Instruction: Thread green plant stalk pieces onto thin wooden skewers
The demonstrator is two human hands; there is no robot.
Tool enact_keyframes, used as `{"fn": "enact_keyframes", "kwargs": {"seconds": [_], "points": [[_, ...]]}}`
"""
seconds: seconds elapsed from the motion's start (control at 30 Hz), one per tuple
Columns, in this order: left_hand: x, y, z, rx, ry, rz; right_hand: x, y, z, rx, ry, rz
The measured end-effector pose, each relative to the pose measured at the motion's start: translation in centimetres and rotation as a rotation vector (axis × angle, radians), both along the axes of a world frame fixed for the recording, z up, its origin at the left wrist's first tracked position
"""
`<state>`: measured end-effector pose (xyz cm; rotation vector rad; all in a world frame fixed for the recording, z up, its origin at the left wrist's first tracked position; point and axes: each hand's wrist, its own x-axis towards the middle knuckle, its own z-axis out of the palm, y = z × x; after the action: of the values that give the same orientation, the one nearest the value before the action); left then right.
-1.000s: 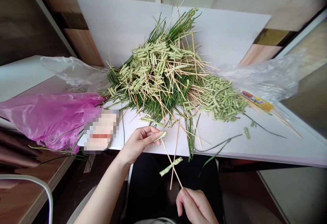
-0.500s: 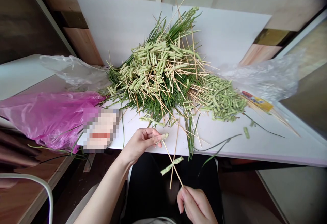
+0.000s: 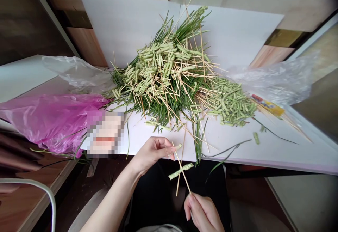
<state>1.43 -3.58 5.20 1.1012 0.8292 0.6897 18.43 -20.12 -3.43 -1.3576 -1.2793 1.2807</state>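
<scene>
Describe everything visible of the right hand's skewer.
The skewer is a thin, straight, pale, wooden-looking stick. The right hand grips its lower end; it slants up and leftward to its tip beside the left hand, which holds a green piece there, piercing unclear. A second green piece sits across its middle. Another stick seemingly crosses behind.

Vegetable piece (image 3: 174, 174) pale green; skewer (image 3: 186, 181) pale tan; long leaves (image 3: 173, 108) dark green; plastic bag (image 3: 55, 119) pink; tabletop (image 3: 285, 156) white.

Green stalks (image 3: 171, 100), pale-green pieces (image 3: 232, 107) on white table (image 3: 280, 152)
</scene>
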Motion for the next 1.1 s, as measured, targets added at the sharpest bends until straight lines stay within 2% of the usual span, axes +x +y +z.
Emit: {"fn": "enact_keyframes", "kwargs": {"seconds": [0.1, 0.2, 0.27, 0.37, 0.43, 0.5, 0.63, 0.87, 1.1], "points": [[0.9, -0.7, -0.2, 0.014, 0.006, -0.098, 0.1, 0.3, 0.0, -0.011, 0.058, -0.012], [0.9, -0.5, -0.4, 0.170, 0.085, -0.116, 0.3, 0.2, 0.3, -0.060, 0.051, -0.048], [0.3, 0.3, -0.7, 0.397, 0.239, -0.022, 0.5, 0.1, 0.5, -0.108, 0.013, -0.069], [-0.6, 1.8, -1.2, 0.860, 0.580, 0.173, 0.7, -0.1, 0.3, -0.137, -0.018, -0.069], [-0.9, 2.6, -1.8, 1.086, 0.791, 0.190, 0.9, -0.1, 0.0, -0.130, -0.016, -0.056], [-1.1, 3.0, -2.4, 1.188, 0.971, 0.171, 1.1, 0.0, -0.2, -0.122, -0.011, -0.043], [-1.3, 3.3, -3.2, 1.230, 1.127, 0.205, 1.1, 0.0, 0.2, -0.139, -0.009, -0.039], [-2.1, 3.3, -2.7, 1.196, 1.111, 0.206, 1.0, -0.2, 1.5, -0.186, -0.037, -0.080], [-2.3, 3.3, -2.7, 1.194, 1.075, 0.169, 1.1, -0.3, 1.4, -0.187, -0.060, -0.086]]}}
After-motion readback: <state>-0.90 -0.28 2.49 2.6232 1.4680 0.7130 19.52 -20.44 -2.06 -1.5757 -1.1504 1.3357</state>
